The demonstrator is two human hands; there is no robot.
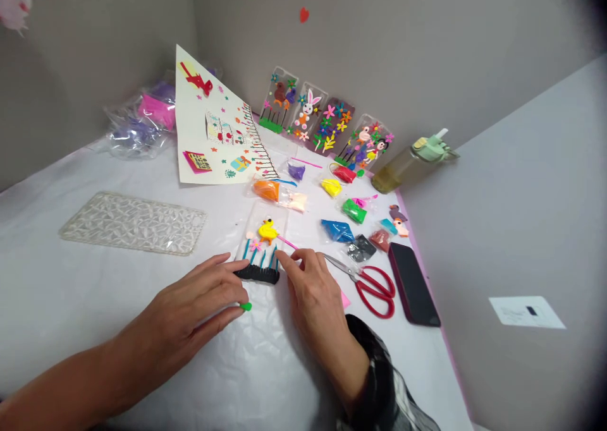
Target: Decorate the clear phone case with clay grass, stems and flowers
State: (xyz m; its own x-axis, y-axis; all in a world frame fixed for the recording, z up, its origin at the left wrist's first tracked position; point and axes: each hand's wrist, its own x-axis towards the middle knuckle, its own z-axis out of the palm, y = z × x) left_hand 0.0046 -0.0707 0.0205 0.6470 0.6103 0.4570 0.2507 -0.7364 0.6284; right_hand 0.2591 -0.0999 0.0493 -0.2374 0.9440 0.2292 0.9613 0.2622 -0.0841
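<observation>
A clear phone case (241, 254) lies in front of me, decorated with a yellow clay duck (268, 230), a pink clay flower (256, 245), blue stems and a black clay strip (258, 273) along its near end. My left hand (203, 295) pinches a small lump of green clay (245, 306) between thumb and a finger, while its index finger rests on the case's left edge. At the right edge, the fingertips of my right hand (310, 285) come together by the rightmost blue stem; whatever they pinch is too small to make out.
Clay packets, including blue (337, 230) and green (354, 210), lie beyond my right hand. Red-handled scissors (377, 292) and a phone (413, 284) are to the right. A textured case (135, 222) lies left. Decorated cases, a drawn card (215, 134) and a bottle (403, 165) stand behind.
</observation>
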